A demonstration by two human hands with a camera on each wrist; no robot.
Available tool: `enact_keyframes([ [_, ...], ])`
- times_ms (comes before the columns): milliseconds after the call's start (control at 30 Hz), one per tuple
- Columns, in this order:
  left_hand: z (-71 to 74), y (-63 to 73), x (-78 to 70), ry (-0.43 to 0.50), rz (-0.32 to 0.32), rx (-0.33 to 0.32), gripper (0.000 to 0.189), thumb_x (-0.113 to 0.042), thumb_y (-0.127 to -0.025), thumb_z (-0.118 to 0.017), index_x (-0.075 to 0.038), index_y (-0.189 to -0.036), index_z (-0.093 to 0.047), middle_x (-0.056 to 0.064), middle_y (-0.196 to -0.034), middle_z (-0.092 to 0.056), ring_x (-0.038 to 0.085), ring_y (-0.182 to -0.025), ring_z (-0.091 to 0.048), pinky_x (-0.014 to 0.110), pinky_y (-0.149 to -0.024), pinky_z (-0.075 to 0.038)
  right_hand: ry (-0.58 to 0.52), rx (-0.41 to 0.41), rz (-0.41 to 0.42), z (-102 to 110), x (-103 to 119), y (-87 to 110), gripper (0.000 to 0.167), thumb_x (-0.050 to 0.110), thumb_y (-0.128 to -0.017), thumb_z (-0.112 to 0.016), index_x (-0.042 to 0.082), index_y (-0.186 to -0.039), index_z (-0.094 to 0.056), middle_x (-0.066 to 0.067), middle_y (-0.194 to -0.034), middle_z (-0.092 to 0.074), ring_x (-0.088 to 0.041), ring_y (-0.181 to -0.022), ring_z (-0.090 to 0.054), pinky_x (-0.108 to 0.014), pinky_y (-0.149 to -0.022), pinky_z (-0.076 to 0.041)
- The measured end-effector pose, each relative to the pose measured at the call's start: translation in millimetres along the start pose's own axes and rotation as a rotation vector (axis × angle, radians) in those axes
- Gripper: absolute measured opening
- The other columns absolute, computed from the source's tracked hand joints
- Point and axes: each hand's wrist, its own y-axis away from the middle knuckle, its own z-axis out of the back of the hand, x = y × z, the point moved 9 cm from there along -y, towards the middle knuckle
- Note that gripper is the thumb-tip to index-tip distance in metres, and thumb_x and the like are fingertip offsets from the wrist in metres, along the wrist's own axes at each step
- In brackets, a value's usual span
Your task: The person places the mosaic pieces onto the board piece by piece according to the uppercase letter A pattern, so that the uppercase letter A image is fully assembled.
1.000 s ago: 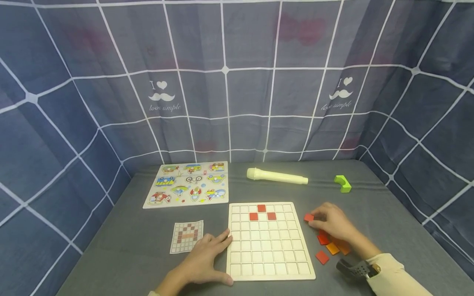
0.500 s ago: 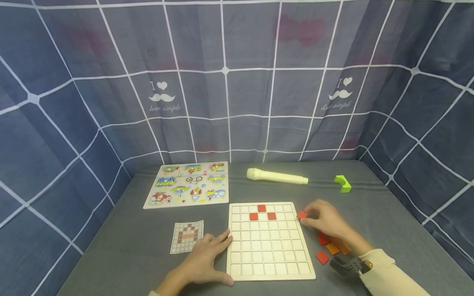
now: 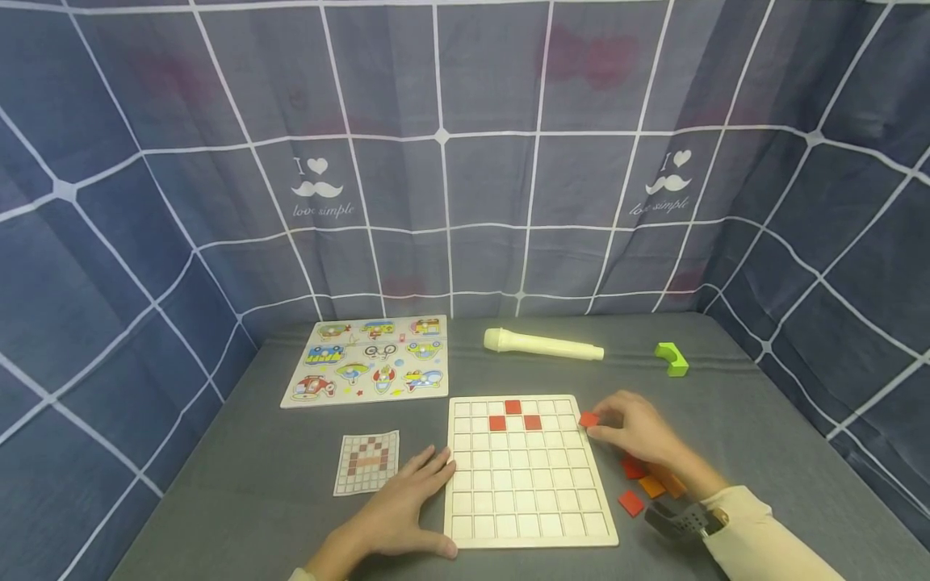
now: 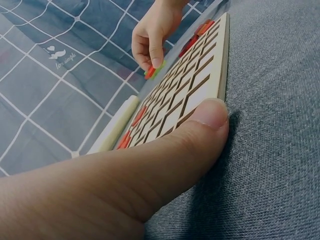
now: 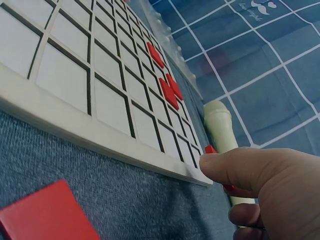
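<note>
A pale wooden grid board (image 3: 530, 484) lies flat, with three red square tiles in its upper rows, one of them the top tile (image 3: 513, 407). My left hand (image 3: 407, 504) rests along the board's left edge, fingers spread and fairly straight, the thumb near its lower corner. Between thumb and fingers of my right hand (image 3: 635, 428), a red tile (image 3: 588, 419) is pinched just by the board's upper right edge. Under and beside the right wrist lie several loose tiles, including a red tile (image 3: 631, 503) and an orange tile (image 3: 651, 486). A small pattern card (image 3: 366, 463) lies left of the board.
At the back left lies a picture puzzle board (image 3: 370, 361) with vehicle shapes. A cream toy microphone (image 3: 543, 344) lies behind the grid board. Farther right sits a green arch-shaped block (image 3: 672, 360). Checked cloth (image 3: 479, 186) hangs around the grey table.
My right hand has moved left with the red tile, up to the grid board's right edge, and slowed there. The left hand has stayed in place.
</note>
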Motion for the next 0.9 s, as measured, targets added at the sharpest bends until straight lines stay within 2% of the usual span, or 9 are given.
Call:
enact_keyframes([
  [233,-0.6,0.5,0.1,0.016,0.009,0.018,0.110,-0.067,-0.067,-0.077,-0.007,-0.151,-0.039,0.012,-0.163,-0.028,0.041,-0.151,-0.022,0.066,-0.116,-0.025,-0.024,0.007,0.021,-3.9,10.2,-4.4,0.028,0.033,-0.075,-0.084,0.014,-0.094,-0.074,0.004,-0.089,-0.067,-0.012,-0.084,-0.057,-0.030,-0.072,-0.047],
  [400,-1.4,0.5,0.3,0.012,0.012,0.023,0.110,-0.068,-0.068,-0.076,-0.007,-0.151,-0.038,0.011,-0.163,-0.027,0.041,-0.151,-0.021,0.064,-0.117,-0.025,-0.064,0.027,0.050,-11.3,21.7,-8.7,0.027,0.032,-0.075,-0.084,0.015,-0.091,-0.072,0.004,-0.087,-0.064,-0.009,-0.080,-0.053,-0.027,-0.069,-0.045],
  [600,0.8,0.8,-1.6,0.008,-0.004,0.013,0.110,-0.066,-0.068,-0.077,-0.005,-0.151,-0.038,0.013,-0.162,-0.028,0.041,-0.150,-0.022,0.065,-0.116,-0.025,-0.138,0.024,0.154,-24.7,45.4,-14.1,0.024,0.027,-0.075,-0.083,0.012,-0.089,-0.070,0.005,-0.078,-0.058,-0.004,-0.071,-0.046,-0.020,-0.062,-0.039],
  [667,0.9,0.8,-2.1,0.005,-0.006,0.013,0.110,-0.066,-0.068,-0.077,-0.005,-0.151,-0.038,0.013,-0.162,-0.028,0.041,-0.151,-0.022,0.064,-0.116,-0.025,-0.155,0.034,0.176,-30.9,54.1,-16.4,0.024,0.028,-0.075,-0.082,0.012,-0.090,-0.071,0.007,-0.080,-0.059,-0.003,-0.073,-0.047,-0.020,-0.064,-0.040],
  [900,-0.7,-0.5,-0.4,0.012,0.008,0.027,0.111,-0.067,-0.068,-0.077,-0.006,-0.151,-0.037,0.012,-0.163,-0.027,0.040,-0.151,-0.021,0.064,-0.118,-0.024,-0.157,0.164,0.179,-59.3,87.8,-24.5,0.020,0.032,-0.078,-0.079,0.019,-0.092,-0.074,0.009,-0.092,-0.065,-0.005,-0.083,-0.051,-0.023,-0.073,-0.043],
])
